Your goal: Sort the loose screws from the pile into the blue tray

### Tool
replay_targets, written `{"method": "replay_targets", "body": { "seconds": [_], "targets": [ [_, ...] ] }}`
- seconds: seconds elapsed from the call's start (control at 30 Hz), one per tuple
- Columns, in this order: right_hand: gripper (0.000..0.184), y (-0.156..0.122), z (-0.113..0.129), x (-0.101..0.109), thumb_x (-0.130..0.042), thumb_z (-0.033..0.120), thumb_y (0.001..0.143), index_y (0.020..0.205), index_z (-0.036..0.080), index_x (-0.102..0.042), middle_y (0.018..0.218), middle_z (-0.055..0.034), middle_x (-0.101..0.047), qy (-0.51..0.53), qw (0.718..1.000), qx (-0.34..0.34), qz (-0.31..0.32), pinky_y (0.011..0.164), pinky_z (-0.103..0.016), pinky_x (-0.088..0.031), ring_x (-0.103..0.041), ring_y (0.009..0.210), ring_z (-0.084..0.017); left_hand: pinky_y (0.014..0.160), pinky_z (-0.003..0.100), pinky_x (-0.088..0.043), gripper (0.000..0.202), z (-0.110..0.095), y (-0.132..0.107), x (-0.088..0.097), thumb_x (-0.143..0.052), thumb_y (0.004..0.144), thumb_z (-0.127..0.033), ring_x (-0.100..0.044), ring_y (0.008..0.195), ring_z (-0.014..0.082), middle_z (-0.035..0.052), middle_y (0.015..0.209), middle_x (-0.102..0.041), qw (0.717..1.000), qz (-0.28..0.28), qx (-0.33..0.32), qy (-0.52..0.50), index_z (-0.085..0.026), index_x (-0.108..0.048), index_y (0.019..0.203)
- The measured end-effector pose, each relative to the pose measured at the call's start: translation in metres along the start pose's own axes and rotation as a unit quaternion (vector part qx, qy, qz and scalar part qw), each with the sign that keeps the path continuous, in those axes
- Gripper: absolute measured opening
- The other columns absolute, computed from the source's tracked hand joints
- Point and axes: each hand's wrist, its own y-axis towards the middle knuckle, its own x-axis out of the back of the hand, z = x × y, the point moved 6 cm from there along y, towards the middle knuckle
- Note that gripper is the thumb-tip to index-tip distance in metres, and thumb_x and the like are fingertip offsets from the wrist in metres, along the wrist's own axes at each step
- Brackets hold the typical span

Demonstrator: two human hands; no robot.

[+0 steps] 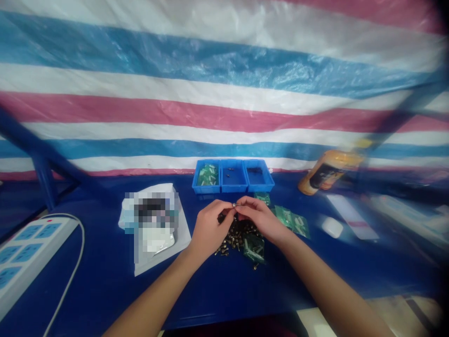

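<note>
Above a heap of small brass-coloured screw-like parts (235,238), my left hand (210,224) and my right hand (258,215) meet fingertip to fingertip. Both pinch one small metal screw-like piece (235,205), mostly covered by the fingers, so its exact kind is unclear. A green packet (254,248) with pale pieces inside lies against the heap's near right side. Further green packets (291,220) lie just right of my right hand. Beyond the hands stand three joined blue bins (206,189); the left one holds green packets, the others a few small dark parts.
To the left are a white sheet (182,234) with blurred-out items on it, and a power strip (31,248) with a white cable. An orange-labelled bottle (326,173), a white case (332,227) and a flat white box (352,217) are to the right. Striped sheeting hangs behind.
</note>
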Motion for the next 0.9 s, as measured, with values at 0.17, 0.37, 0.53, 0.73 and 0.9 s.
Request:
{"method": "replay_targets", "body": {
  "seconds": [0.17, 0.37, 0.53, 0.73, 0.9],
  "targets": [
    [0.018, 0.002, -0.001, 0.001, -0.068, 0.035, 0.080, 0.081, 0.017, -0.064, 0.074, 0.0009, -0.059, -0.058, 0.998, 0.014, -0.003, 0.073, -0.028, -0.042, -0.052, 0.072, -0.013, 0.071, 0.025, -0.045, 0.010, 0.003, 0.000, -0.004, -0.056, 0.092, -0.022, -0.062, 0.078, 0.0127, -0.0015, 0.090, -0.067, 0.999, 0.041, 0.016, 0.031, -0.023, -0.065, 0.093],
    [0.014, 0.003, -0.002, 0.002, -0.066, 0.031, 0.080, 0.083, 0.017, -0.064, 0.078, 0.0001, -0.061, -0.082, 0.996, 0.026, -0.003, 0.074, -0.028, -0.042, -0.054, 0.075, -0.014, 0.072, 0.027, -0.044, 0.011, 0.003, 0.000, -0.006, -0.054, 0.090, -0.023, -0.063, 0.081, 0.0154, -0.0016, 0.091, -0.068, 0.991, 0.068, 0.011, 0.119, -0.025, -0.063, 0.097],
    [0.023, 0.002, 0.001, 0.004, -0.060, 0.039, 0.088, 0.083, 0.017, -0.064, 0.074, -0.0001, -0.060, -0.161, 0.985, 0.057, -0.015, 0.067, -0.027, -0.040, -0.053, 0.071, -0.014, 0.067, 0.030, -0.042, 0.013, -0.001, -0.002, -0.008, -0.051, 0.091, -0.025, -0.063, 0.080, 0.0187, 0.0012, 0.088, -0.068, 0.970, 0.074, -0.023, 0.231, -0.024, -0.063, 0.096],
    [0.023, 0.000, 0.001, 0.005, -0.056, 0.039, 0.091, 0.082, 0.019, -0.063, 0.071, 0.0010, -0.058, -0.254, 0.962, 0.093, -0.028, 0.060, -0.027, -0.037, -0.049, 0.064, -0.014, 0.066, 0.031, -0.042, 0.014, 0.000, -0.003, -0.011, -0.051, 0.091, -0.024, -0.061, 0.074, 0.0193, 0.0038, 0.082, -0.066, 0.953, 0.077, -0.079, 0.284, -0.022, -0.065, 0.092],
    [0.034, -0.001, 0.006, 0.002, -0.055, 0.044, 0.092, 0.070, 0.019, -0.055, 0.062, 0.0017, -0.050, -0.130, 0.987, 0.090, 0.000, 0.059, -0.028, -0.033, -0.042, 0.058, -0.013, 0.068, 0.028, -0.044, 0.017, -0.005, -0.005, -0.006, -0.050, 0.092, -0.022, -0.062, 0.075, 0.0166, 0.0024, 0.084, -0.067, 0.979, 0.051, -0.072, 0.183, -0.023, -0.065, 0.098]
  ]
}}
